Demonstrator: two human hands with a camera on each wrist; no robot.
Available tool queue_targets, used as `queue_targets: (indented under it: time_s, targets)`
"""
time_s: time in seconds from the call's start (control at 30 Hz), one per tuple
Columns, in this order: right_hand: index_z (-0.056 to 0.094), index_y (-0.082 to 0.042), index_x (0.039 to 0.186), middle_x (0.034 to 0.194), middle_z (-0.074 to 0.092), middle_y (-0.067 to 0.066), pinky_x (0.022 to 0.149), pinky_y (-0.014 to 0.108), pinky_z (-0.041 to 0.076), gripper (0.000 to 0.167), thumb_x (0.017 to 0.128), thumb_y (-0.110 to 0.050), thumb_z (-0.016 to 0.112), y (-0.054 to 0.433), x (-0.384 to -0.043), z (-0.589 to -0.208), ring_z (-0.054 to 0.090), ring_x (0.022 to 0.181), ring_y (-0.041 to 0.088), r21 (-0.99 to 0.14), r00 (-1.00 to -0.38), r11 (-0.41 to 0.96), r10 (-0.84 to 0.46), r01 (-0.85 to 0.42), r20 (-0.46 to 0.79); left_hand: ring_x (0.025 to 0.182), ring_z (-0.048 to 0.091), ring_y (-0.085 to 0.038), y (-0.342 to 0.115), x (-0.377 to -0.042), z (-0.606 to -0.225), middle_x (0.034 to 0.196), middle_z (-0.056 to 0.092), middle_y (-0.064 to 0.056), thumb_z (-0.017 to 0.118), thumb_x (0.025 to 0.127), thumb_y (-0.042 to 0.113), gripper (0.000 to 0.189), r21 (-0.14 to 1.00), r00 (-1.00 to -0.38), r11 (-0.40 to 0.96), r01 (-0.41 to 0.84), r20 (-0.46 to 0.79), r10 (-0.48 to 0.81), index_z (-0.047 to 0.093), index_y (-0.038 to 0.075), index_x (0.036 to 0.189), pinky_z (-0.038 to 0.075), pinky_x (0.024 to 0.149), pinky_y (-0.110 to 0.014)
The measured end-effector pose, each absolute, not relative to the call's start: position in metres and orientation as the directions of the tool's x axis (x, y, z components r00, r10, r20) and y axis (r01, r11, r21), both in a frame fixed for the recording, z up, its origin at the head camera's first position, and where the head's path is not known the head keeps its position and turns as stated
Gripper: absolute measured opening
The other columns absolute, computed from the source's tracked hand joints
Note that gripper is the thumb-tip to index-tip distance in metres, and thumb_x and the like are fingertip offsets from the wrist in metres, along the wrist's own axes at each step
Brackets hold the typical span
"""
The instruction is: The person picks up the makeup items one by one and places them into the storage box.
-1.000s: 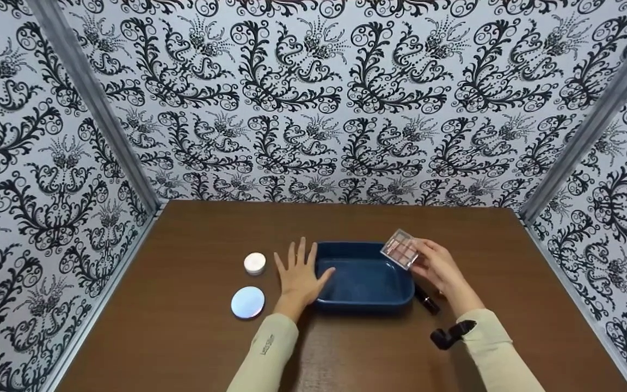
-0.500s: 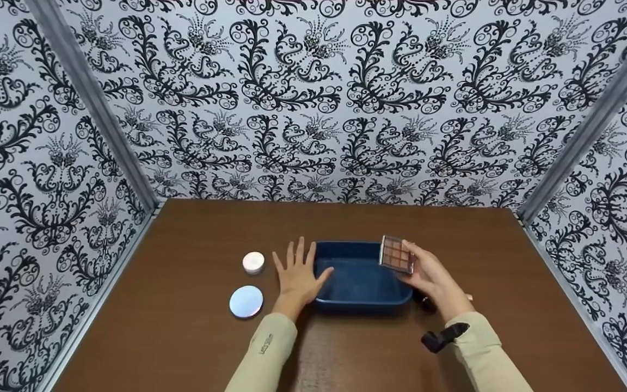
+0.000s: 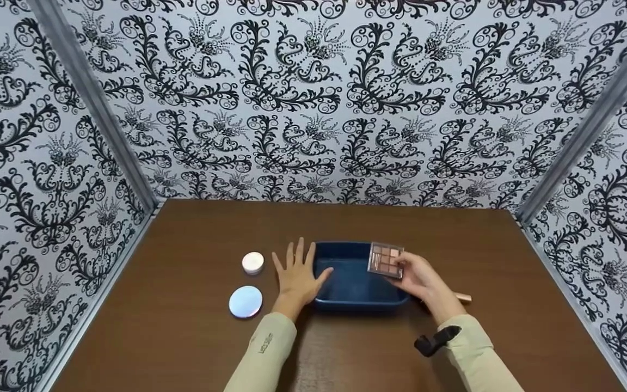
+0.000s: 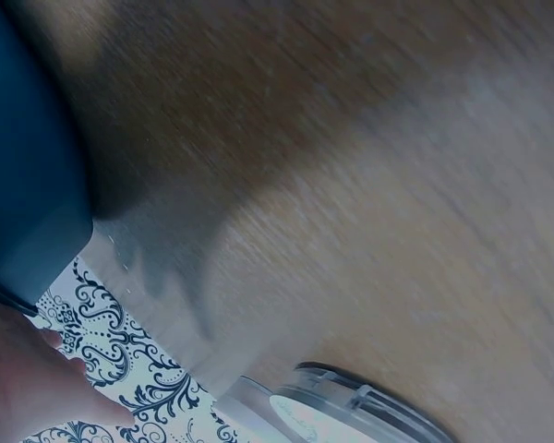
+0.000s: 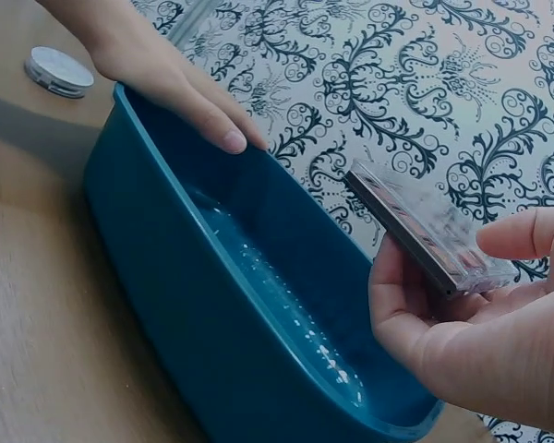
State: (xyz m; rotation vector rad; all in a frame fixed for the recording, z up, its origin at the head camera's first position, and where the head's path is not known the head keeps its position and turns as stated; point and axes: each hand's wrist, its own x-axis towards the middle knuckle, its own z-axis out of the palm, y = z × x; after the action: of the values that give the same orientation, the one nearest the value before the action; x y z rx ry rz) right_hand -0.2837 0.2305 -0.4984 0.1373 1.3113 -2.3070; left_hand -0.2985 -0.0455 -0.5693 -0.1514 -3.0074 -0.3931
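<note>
An eyeshadow palette [image 3: 385, 260] with a clear lid and brownish pans is held by my right hand [image 3: 423, 280], thumb on top and fingers curled beneath. It hangs over the right part of a blue rectangular bin [image 3: 357, 305]. In the right wrist view the palette [image 5: 415, 226] is tilted above the rim of the bin [image 5: 185, 305]. My left hand [image 3: 296, 280] lies with spread, straight fingers on the bin's left edge, its thumb reaching over the rim. The bin's visible inside holds nothing.
Left of my left hand are a small white-lidded jar [image 3: 253, 263] and a round, pale blue compact [image 3: 246, 301]. A thin gold-coloured item [image 3: 462, 298] shows partly behind my right wrist. Patterned walls [image 3: 313, 152] border the brown table [image 3: 210, 228].
My right hand has moved left and slightly down, carrying the palette further over the bin, and the palette has turned. The left hand stays in place. The black tube by the bin is now hidden.
</note>
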Motion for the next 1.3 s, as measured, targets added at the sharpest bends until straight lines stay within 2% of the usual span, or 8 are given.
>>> queue_targets:
  time_s: [0.13,0.33,0.53,0.7,0.8,1.07,1.23,1.3]
  targets:
    - [0.03,0.003,0.135,0.104,0.064,0.006,0.089,0.031,0.052,0.041,0.094,0.001,0.03,0.228,-0.283,-0.502,0.065,0.098,0.017,-0.784,-0.873,-0.42,-0.38,0.458,-0.306,0.156,0.014,-0.032,-0.044,-0.298,-0.569,0.169,0.016,-0.005,0.037,0.092,0.076,0.084,0.242,-0.99,0.964,0.112,0.111,0.087,0.024,0.028,0.16,0.002,0.119,-0.07]
    - [0.042,0.003,0.126,0.103,0.068,0.005,0.089,0.031,0.051,0.034,0.096,0.001,0.026,0.225,-0.283,-0.507,0.067,0.098,0.018,-0.786,-0.859,-0.408,-0.422,0.465,-0.289,0.156,0.014,-0.032,-0.043,-0.298,-0.567,0.169,0.017,-0.005,0.042,0.092,0.072,0.082,0.257,-0.989,0.959,0.118,0.118,0.089,0.026,0.027,0.159,0.0,0.119,-0.07]
    - [0.041,0.004,0.126,0.101,0.068,0.004,0.087,0.031,0.052,0.034,0.094,0.003,0.028,0.22,-0.284,-0.509,0.066,0.096,0.017,-0.806,-0.867,-0.388,-0.411,0.447,-0.283,0.156,0.016,-0.032,-0.044,-0.299,-0.567,0.169,0.017,-0.005,0.038,0.092,0.075,0.083,0.244,-0.989,0.963,0.113,0.125,0.084,0.026,0.027,0.159,0.003,0.119,-0.071]
    - [0.05,0.001,0.113,0.098,0.067,0.003,0.087,0.03,0.052,0.029,0.093,0.005,0.029,0.215,-0.284,-0.512,0.066,0.093,0.016,-0.825,-0.882,-0.381,-0.388,0.417,-0.267,0.156,0.015,-0.032,-0.045,-0.298,-0.566,0.169,0.017,-0.005,0.038,0.092,0.074,0.083,0.241,-0.989,0.964,0.111,0.123,0.083,0.025,0.028,0.16,0.001,0.118,-0.071]
    - [0.052,0.001,0.111,0.097,0.067,0.003,0.086,0.028,0.052,0.031,0.092,0.006,0.029,0.213,-0.285,-0.513,0.065,0.093,0.015,-0.832,-0.887,-0.377,-0.38,0.407,-0.262,0.156,0.016,-0.032,-0.045,-0.297,-0.564,0.168,0.019,-0.006,0.039,0.092,0.074,0.082,0.24,-0.988,0.964,0.116,0.129,0.086,0.025,0.028,0.159,0.0,0.118,-0.071]
    - [0.047,0.004,0.121,0.1,0.066,0.003,0.087,0.03,0.054,0.03,0.093,0.006,0.036,0.203,-0.289,-0.516,0.064,0.095,0.014,-0.844,-0.9,-0.359,-0.328,0.399,-0.286,0.155,0.017,-0.032,-0.045,-0.297,-0.563,0.168,0.019,-0.006,0.041,0.093,0.072,0.082,0.226,-0.988,0.967,0.114,0.13,0.086,0.025,0.028,0.159,0.002,0.118,-0.072]
    - [0.033,0.007,0.144,0.106,0.062,0.005,0.09,0.032,0.054,0.047,0.098,0.001,0.043,0.192,-0.291,-0.518,0.063,0.098,0.015,-0.859,-0.902,-0.311,-0.287,0.407,-0.323,0.156,0.016,-0.032,-0.046,-0.298,-0.566,0.169,0.017,-0.005,0.039,0.093,0.073,0.082,0.224,-0.99,0.969,0.108,0.115,0.084,0.024,0.029,0.16,-0.001,0.118,-0.072]
    - [0.028,0.008,0.148,0.109,0.061,0.006,0.091,0.033,0.054,0.052,0.099,-0.001,0.044,0.187,-0.293,-0.52,0.062,0.101,0.015,-0.865,-0.901,-0.291,-0.278,0.409,-0.333,0.155,0.017,-0.032,-0.047,-0.299,-0.568,0.168,0.018,-0.005,0.04,0.093,0.073,0.082,0.227,-0.989,0.968,0.106,0.122,0.08,0.024,0.029,0.159,-0.002,0.118,-0.072]
